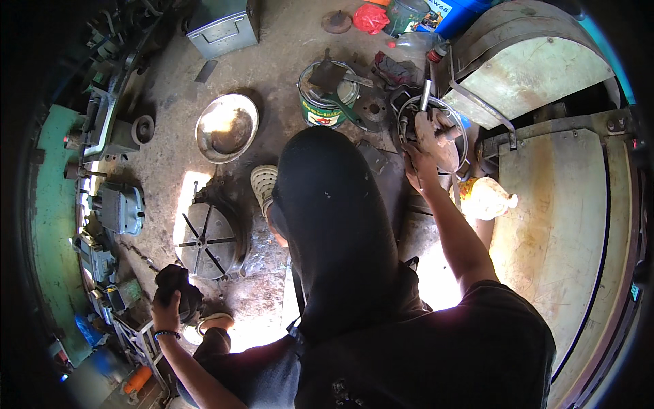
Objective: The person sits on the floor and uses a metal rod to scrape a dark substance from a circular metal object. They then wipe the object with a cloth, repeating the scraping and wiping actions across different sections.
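Grip at left (166, 311) clenches black bundle (173, 279); right grip (420, 169) at bucket (466, 142) rim, closure unclear.

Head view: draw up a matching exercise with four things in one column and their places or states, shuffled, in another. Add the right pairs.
Things
1. Left hand
2. Shallow metal basin
3. Right hand
4. Grey metal box

Places and states
A. By the lower-left edge of a brown disc
B. At the top edge of the picture
C. Holding a dark object
D. Brightly lit inside

Right pairs: 1-C, 2-D, 3-A, 4-B
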Available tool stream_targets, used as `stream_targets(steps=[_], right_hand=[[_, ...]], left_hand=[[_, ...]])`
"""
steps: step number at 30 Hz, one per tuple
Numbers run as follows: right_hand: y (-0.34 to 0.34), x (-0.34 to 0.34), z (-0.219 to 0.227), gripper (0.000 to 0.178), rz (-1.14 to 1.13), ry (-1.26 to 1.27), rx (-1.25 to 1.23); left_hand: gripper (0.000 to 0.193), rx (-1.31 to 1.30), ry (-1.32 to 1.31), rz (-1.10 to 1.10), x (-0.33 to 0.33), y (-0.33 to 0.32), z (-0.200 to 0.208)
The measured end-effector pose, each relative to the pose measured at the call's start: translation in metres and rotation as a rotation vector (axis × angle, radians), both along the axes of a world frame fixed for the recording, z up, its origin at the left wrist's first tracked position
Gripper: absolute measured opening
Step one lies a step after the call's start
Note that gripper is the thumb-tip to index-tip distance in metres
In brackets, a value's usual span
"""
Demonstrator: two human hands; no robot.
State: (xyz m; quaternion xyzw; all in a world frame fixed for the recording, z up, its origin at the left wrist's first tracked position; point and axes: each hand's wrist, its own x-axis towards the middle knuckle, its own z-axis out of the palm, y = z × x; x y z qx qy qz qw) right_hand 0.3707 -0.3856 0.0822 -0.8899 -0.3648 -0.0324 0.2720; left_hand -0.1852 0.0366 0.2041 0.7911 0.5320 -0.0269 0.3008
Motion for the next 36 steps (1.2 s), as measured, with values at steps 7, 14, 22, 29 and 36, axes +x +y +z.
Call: stream_targets(steps=[7,14,22,29,36], right_hand=[[0.039,0.086,-0.001,0.033,-0.093,-0.129,-0.367],[0.081,0.139,0.014,0.063,-0.374,0.107,-0.412],[0.120,0.052,0.064,0.039,0.159,0.250,0.382],[0.228,-0.058,0.264,0.035,0.600,0.217,0.520],[0.352,-0.259,0.217,0.079,1.129,0.682,0.084]], left_hand=[[0.046,0.009,-0.011,0.040,-0.014,-0.010,-0.007],[0.043,0.075,-0.065,0.021,-0.049,-0.027,-0.018],[0.049,-0.031,-0.103,0.108,-0.025,-0.038,0.027],[0.048,-0.060,-0.597,0.091,0.026,-0.044,0.056],[0.057,0.121,-0.846,0.056,0.097,-0.034,0.070]])
